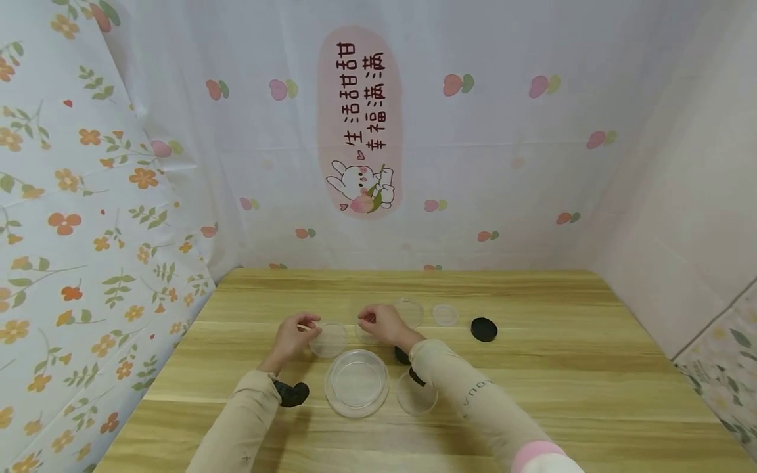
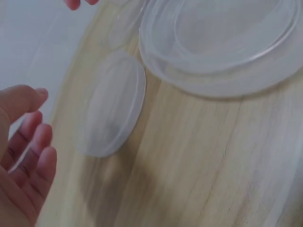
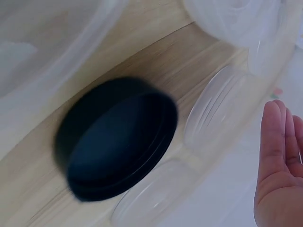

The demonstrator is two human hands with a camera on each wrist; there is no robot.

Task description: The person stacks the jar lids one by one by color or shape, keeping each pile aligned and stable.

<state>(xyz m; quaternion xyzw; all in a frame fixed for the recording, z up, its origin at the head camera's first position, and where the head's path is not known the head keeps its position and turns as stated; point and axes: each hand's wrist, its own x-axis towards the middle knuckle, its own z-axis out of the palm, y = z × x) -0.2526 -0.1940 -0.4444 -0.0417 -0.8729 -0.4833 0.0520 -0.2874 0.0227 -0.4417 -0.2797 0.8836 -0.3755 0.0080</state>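
My left hand (image 1: 294,336) reaches left of centre in the head view, thumb parted from loosely bent fingers, gripping nothing, beside a clear disc (image 1: 328,341). My right hand (image 1: 383,323) reaches mid-frame, fingers nearly straight; whether they touch the second disc (image 1: 367,336), I cannot tell. A clear dish (image 1: 357,382) sits lower centre.

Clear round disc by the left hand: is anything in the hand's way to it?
Nothing visible is: the left wrist view shows an open gap between the left hand and the clear disc. The bigger clear dish lies beyond the disc, out of the way.
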